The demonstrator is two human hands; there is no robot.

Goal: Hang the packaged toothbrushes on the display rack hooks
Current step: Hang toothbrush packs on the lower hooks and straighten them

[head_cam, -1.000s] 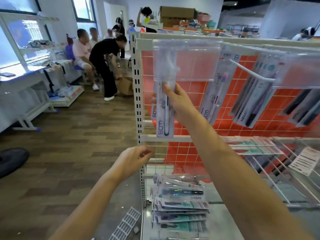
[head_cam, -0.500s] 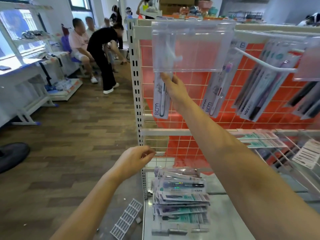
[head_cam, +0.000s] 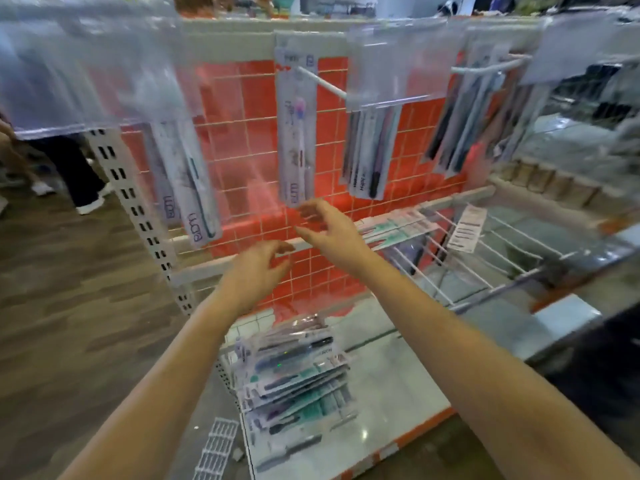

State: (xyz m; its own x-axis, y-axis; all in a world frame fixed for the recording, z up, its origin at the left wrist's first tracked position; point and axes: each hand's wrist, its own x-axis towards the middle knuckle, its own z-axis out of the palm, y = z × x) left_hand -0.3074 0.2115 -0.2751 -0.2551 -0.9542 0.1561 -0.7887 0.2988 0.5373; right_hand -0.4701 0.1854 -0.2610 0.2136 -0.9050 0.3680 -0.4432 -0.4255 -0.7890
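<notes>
Reaching out in front of the display rack (head_cam: 138,188), both hands are empty. The left hand (head_cam: 258,271) hovers low, its fingers (head_cam: 277,247) loosely curled and a little apart, holding nothing. The right hand (head_cam: 332,230) sits just beside it and slightly higher, fingers (head_cam: 308,211) spread and relaxed, just below the bottom edge of a single hanging toothbrush pack (head_cam: 296,133), though I can't say whether they touch it. That pack hangs from a white hook (head_cam: 322,81) against the orange grid back panel (head_cam: 242,109). Toward the rack's left edge, two more packs (head_cam: 187,181) hang tilted under a clear label holder (head_cam: 86,74). Further right, a bunch of packs (head_cam: 370,150) hangs from another hook. On the rack's bottom shelf (head_cam: 388,393), near its left front corner, lies a loose stack of packaged toothbrushes (head_cam: 294,372). The whole view is blurred.
</notes>
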